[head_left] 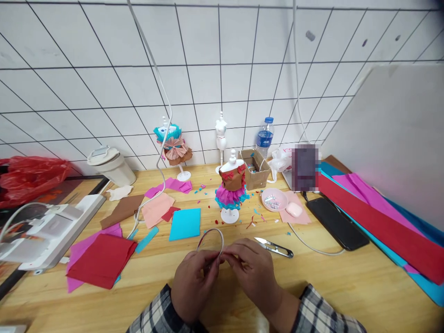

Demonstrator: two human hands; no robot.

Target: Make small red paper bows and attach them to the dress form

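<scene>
My left hand (193, 284) and my right hand (252, 273) meet at the near edge of the wooden table (347, 286). Both pinch a thin strip bent into a loop (211, 238), pale outside and red inside, which arches up above my fingers. Just beyond the loop stands a small white mannequin (231, 189) in a brown, red, magenta and cyan paper dress. Small thread snips (274, 247) lie right of my right hand. A blue paper square (185, 224) lies left of the mannequin.
A red and magenta paper stack (102, 261) lies at left, a power strip (52, 229) beyond it. Two more mannequins (175, 148), a cardboard box (256, 173), a water bottle (265, 136), a pink dish (274, 199), a black phone (336, 223) and long paper sheets (381, 222) fill the back and right.
</scene>
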